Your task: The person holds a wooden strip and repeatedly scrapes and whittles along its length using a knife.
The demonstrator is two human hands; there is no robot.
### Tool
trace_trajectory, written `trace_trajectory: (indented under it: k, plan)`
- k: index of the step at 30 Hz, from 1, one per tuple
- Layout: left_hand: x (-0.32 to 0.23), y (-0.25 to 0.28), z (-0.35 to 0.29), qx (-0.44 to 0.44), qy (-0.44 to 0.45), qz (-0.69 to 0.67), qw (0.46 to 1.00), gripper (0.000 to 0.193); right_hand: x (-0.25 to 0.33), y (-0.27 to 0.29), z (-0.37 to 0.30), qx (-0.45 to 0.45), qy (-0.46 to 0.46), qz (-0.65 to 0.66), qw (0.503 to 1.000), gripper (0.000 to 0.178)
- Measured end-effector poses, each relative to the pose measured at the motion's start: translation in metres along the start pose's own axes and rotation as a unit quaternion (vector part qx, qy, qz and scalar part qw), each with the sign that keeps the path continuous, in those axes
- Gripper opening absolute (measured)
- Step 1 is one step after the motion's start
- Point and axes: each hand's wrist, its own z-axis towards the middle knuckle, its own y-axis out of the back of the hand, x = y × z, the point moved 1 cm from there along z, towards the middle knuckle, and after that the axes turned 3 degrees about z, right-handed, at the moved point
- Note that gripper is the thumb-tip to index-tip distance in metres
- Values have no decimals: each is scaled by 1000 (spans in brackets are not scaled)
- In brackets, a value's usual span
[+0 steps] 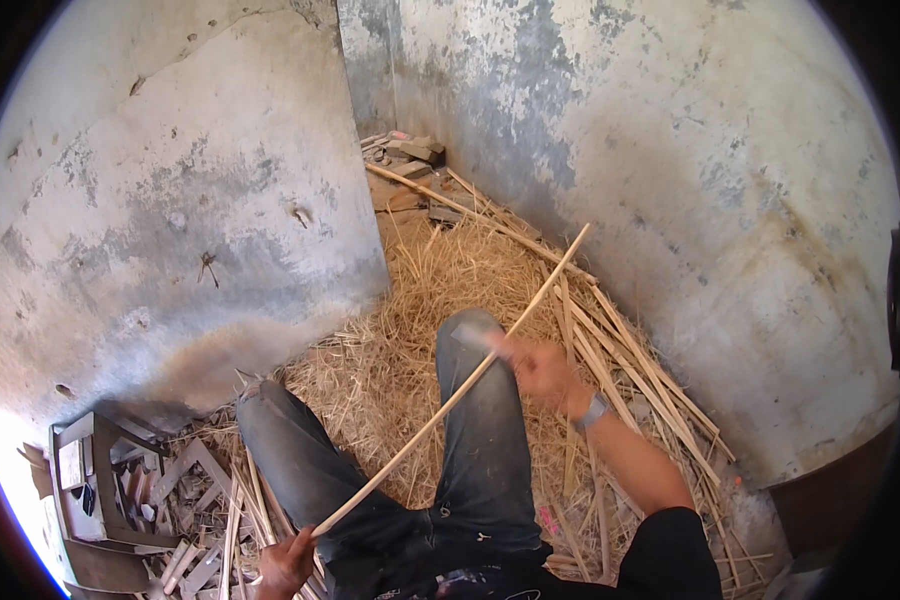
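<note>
A long thin pale cane stick point(440, 410) runs diagonally from the lower left up to the right across my lap. My left hand point(286, 566) grips its lower end near my left thigh. My right hand point(535, 368), blurred, is over my right knee and holds a small blade-like tool point(473, 335) against the middle of the stick. A watch point(591, 411) sits on my right wrist. My legs in dark jeans point(480, 440) stretch out over a floor heaped with straw-like shavings point(450, 270).
Stained concrete walls point(170, 200) close in on the left and right, meeting in a far corner with wood scraps point(410, 155). More cane strips point(630, 370) lie along the right wall. Broken wooden pieces point(120, 490) lie at the lower left.
</note>
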Motion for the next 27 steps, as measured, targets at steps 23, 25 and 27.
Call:
trace_trajectory:
  k: [23, 25, 27]
  plan:
    - [89, 13, -116, 155, 128, 58, 978, 31, -59, 43, 53, -318, 5, -174, 932, 54]
    - [94, 10, -126, 141, 105, 108, 978, 37, -58, 39, 54, -304, 22, -200, 931, 40]
    - [92, 9, -131, 150, 114, 105, 976, 36, -47, 41, 50, -283, -26, -174, 943, 37]
